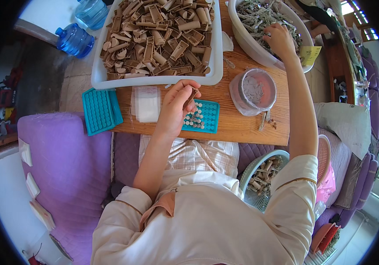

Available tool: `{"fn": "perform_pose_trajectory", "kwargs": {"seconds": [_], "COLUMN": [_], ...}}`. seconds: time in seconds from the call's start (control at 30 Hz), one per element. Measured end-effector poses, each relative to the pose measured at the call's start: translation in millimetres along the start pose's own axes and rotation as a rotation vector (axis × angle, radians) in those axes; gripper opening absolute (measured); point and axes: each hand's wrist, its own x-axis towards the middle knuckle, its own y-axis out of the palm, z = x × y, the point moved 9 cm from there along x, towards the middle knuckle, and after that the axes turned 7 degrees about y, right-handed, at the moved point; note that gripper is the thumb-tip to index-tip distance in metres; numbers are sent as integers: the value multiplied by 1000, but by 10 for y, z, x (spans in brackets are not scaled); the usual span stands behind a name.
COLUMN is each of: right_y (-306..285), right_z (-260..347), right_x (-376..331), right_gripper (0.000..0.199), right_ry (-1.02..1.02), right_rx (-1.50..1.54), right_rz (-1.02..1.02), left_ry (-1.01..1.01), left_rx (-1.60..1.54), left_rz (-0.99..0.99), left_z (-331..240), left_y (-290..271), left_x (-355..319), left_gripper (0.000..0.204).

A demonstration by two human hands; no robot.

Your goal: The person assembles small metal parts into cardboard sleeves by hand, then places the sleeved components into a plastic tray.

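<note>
My left hand (176,102) is closed around a brown trough-shaped plastic piece (190,98), held upright above the table's near edge. Just below it lies a turquoise tray (212,118) with small round pale discs (195,118) scattered on it; the hand hides part of its left side. At the far right my right hand (281,40) reaches into a large white basin (247,47) heaped with tangled grey-silver small parts (256,17). Its fingers are bent down onto the heap, and their tips are partly hidden. A big white bin (154,81) full of similar brown pieces (154,42) stands beyond my left hand.
On the wooden table (242,128) stand a plastic-lined tub (234,95) of pale flakes, clear bags (147,106) and stacked turquoise trays (99,110). A yellow note (309,55) is on the basin. A basket (247,176) of brown parts sits by my right elbow; water jugs (75,40) stand far left.
</note>
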Motion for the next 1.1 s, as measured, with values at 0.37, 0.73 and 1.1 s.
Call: {"fn": "perform_pose_trajectory", "kwargs": {"seconds": [0.37,0.73,1.1], "right_y": [-1044,-364,-633], "right_z": [-927,-1044,-658], "right_x": [347,186,-59], "right_gripper": [22,23,11], "right_ry": [150,511,426], "right_rx": [703,2004,1810], "right_rz": [-478,-58,-81], "left_ry": [-32,28,70], "left_rx": [-274,-25,-89], "left_rz": [71,21,57], "left_z": [12,-2,-79], "left_y": [-6,-42,80], "left_x": [-34,-44,-87], "left_gripper": [26,30,35]}}
